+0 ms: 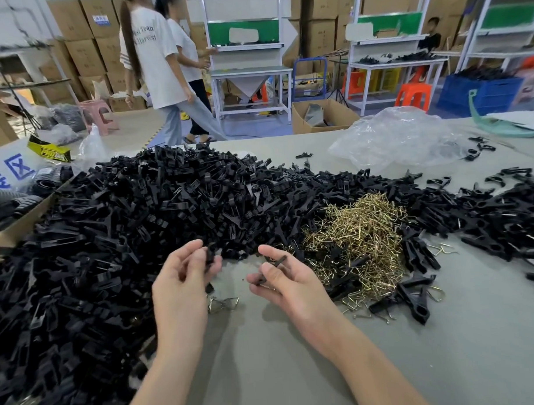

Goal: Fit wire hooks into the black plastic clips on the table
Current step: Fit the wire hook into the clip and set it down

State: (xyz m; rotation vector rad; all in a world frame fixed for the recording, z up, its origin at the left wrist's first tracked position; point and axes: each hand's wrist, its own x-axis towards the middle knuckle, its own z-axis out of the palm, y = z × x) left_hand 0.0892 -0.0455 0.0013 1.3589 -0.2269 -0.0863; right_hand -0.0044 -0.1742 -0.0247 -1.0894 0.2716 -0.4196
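Note:
A huge heap of black plastic clips (pixel 145 212) covers the left and middle of the grey table (pixel 295 368). To its right lies a pile of brass-coloured wire hooks (pixel 361 238). My left hand (pixel 183 281) pinches one black clip piece (pixel 210 255) between thumb and fingers. My right hand (pixel 280 280) holds another black clip piece (pixel 277 261), its fingers curled around it. Both hands hover above the table just in front of the heap. One silvery wire hook (pixel 223 304) lies on the table between my hands.
More black clips (pixel 502 212) spread along the right. A crumpled clear plastic bag (pixel 402 137) lies at the far right. A cardboard box (pixel 15 223) sits at the left edge. Two people walk behind the table, among shelving, stools and stacked cartons.

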